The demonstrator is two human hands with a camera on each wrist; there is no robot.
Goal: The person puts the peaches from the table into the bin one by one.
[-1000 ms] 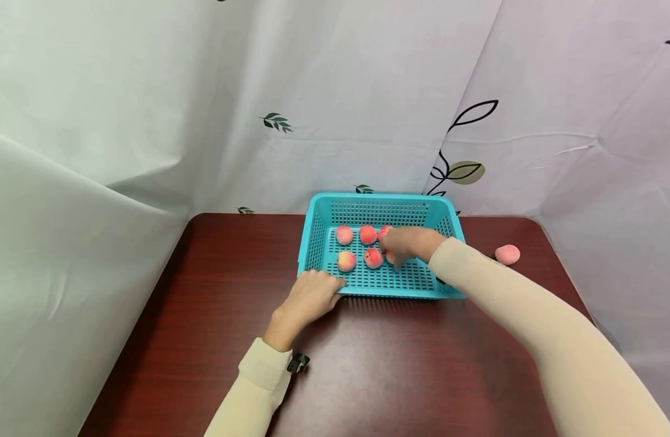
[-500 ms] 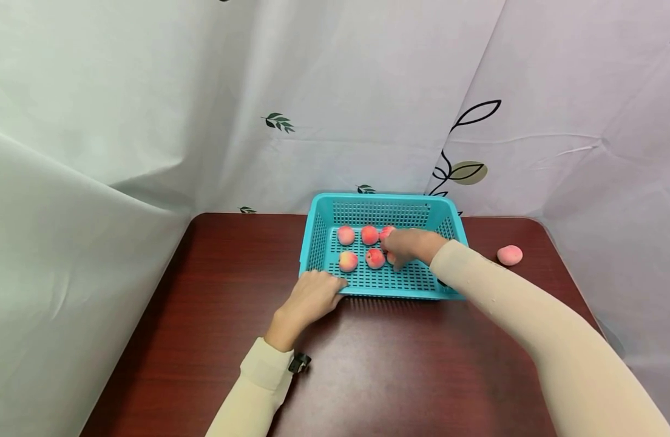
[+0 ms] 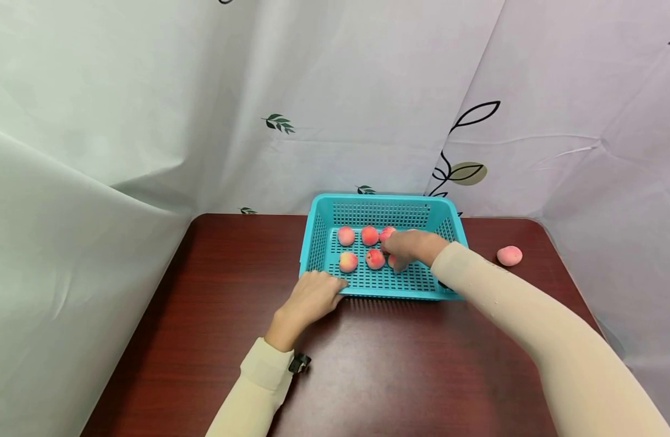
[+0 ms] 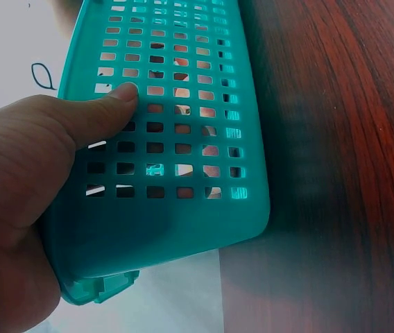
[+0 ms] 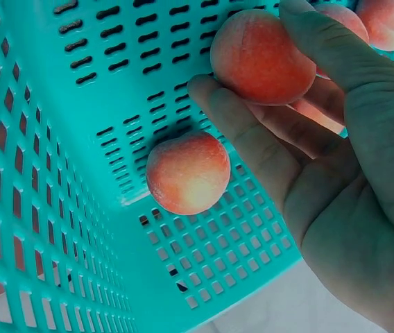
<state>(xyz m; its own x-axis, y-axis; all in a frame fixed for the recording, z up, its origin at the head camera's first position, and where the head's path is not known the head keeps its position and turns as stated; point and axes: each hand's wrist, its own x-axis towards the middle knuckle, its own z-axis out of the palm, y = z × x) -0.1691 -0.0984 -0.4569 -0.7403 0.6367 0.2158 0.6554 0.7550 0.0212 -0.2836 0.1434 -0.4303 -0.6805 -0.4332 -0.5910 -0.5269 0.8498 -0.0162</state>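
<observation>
A turquoise perforated plastic basket [image 3: 378,198] stands at the back of the table with several peaches inside, among them one peach [image 3: 346,235] in the far row and another peach [image 3: 348,262] in the near row. My left hand [image 3: 309,298] grips its near-left rim, the thumb lying along the outer basket wall [image 4: 162,225] in the left wrist view. Inside the basket, my right hand [image 3: 406,246] holds a peach [image 5: 263,59] between thumb and fingers. Beside these fingers a separate peach [image 5: 189,173] lies on the basket floor. The right hand partly hides the basket's right side in the head view.
One more peach [image 3: 509,255] lies on the dark red-brown table [image 3: 231,267], right of the basket. White curtains [image 3: 335,109] with leaf prints hang behind and along both sides. The right forearm crosses above the basket's near-right corner.
Hardly anything differs. The right hand stays over the same part of the basket with only a tiny shift, and the left hand keeps its grip on the rim.
</observation>
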